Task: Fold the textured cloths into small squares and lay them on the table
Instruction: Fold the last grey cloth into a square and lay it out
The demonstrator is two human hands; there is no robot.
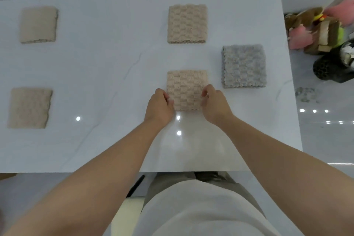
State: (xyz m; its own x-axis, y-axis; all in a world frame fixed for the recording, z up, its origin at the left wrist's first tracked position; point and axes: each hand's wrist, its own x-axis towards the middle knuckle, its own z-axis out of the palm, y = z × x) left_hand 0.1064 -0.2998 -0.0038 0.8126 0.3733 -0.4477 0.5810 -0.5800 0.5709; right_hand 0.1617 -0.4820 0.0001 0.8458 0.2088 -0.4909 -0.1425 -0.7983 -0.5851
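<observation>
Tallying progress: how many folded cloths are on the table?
5. Far-left beige cloth, near-left beige cloth, far-centre beige cloth, centre beige cloth, grey cloth at right. None appears hidden.

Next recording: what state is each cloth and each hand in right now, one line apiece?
Near-centre beige cloth: folded square, flat on the table, held at both side edges.
Left hand: grips that cloth's left edge.
Right hand: pinches its right edge.
Far-centre beige cloth: folded square, lying free.
Grey cloth: folded square, lying free.
Far-left beige cloth: folded, lying free.
Near-left beige cloth: folded, lying free.
</observation>
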